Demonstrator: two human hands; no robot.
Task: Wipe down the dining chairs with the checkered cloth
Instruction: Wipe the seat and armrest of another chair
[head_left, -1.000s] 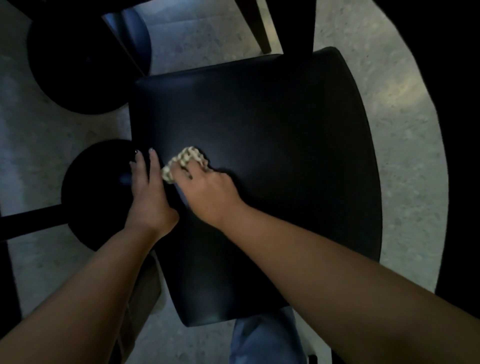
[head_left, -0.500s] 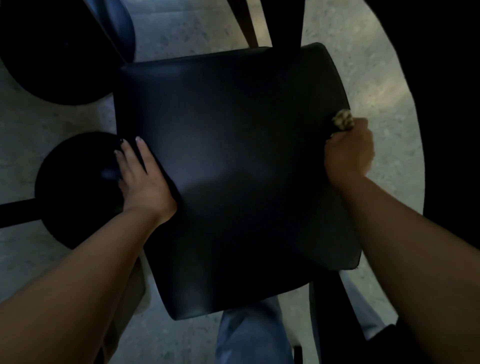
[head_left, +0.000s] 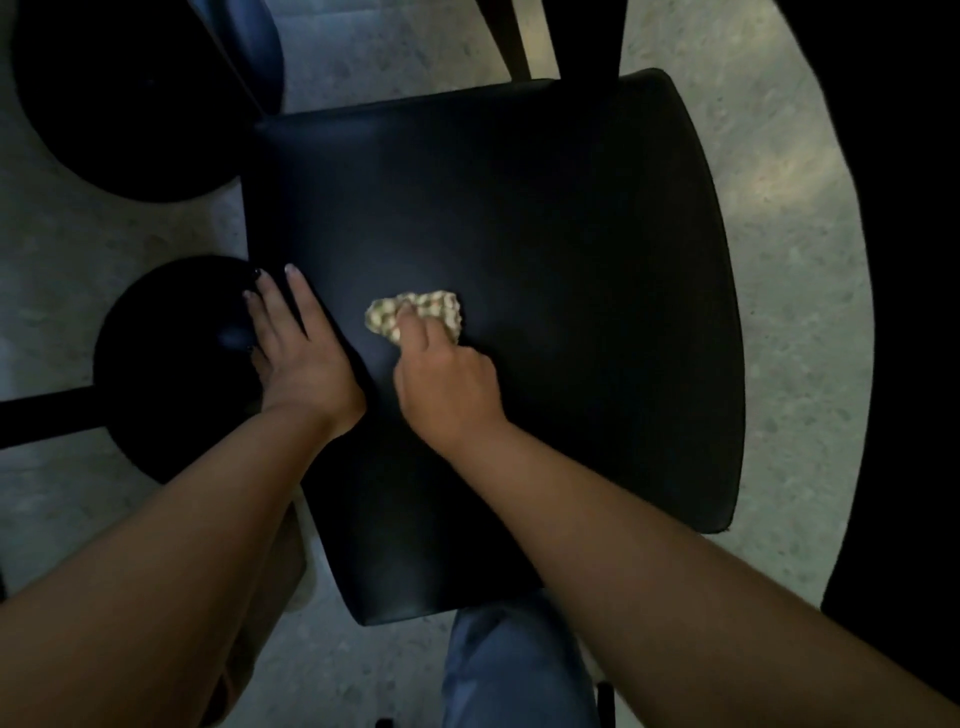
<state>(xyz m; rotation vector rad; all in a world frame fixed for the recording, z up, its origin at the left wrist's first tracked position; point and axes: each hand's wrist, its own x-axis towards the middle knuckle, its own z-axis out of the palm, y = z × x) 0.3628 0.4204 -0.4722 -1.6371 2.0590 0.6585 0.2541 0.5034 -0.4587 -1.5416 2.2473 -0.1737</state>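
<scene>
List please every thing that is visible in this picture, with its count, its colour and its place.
chair seat: one, black, centre of the view
checkered cloth: one, cream with a darker check, bunched on the seat, left of its middle
round bases: two, black, on the floor left of the seat
floor: pale speckled grey, around the seat
dark legs: two, beyond the far edge of the seat
trouser leg: one, blue, below the near edge of the seat
left hand: fingers straight, resting on the left edge of the seat
right hand: presses and holds the cloth on the seat
</scene>
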